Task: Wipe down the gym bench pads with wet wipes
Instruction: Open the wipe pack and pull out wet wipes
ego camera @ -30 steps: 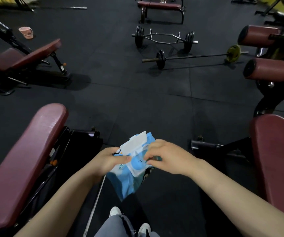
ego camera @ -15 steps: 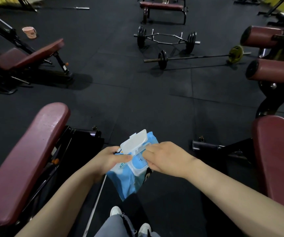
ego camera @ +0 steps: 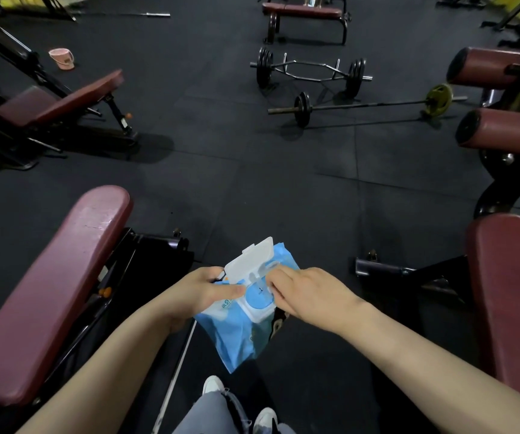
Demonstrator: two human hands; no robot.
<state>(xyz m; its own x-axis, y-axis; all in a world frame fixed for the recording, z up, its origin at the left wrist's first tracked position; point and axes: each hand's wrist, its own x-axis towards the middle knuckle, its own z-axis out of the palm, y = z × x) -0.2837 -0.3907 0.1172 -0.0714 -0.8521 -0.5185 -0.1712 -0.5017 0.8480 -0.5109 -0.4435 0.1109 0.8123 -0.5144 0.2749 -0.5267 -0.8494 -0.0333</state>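
Note:
A blue pack of wet wipes [ego camera: 240, 335] hangs in front of me, its white flip lid [ego camera: 249, 260] standing open. My left hand [ego camera: 200, 291] grips the pack's upper left edge, thumb on top. My right hand [ego camera: 307, 294] has its fingertips curled in at the pack's opening, on the clear seal or a wipe; which one is hidden. A long maroon bench pad [ego camera: 49, 292] lies at my lower left. Another maroon pad [ego camera: 512, 296] stands at my right.
Dark rubber floor all around. An incline bench [ego camera: 61, 103] sits far left, a flat bench [ego camera: 302, 10] at the back. A hex bar [ego camera: 310, 72] and a barbell [ego camera: 365, 104] lie on the floor ahead. Two roller pads [ego camera: 503, 130] jut in at right. A pink cup [ego camera: 61, 57] stands far left.
My right hand has shifted from the middle of the pack up to the opening under the lid. The left hand keeps its hold on the pack.

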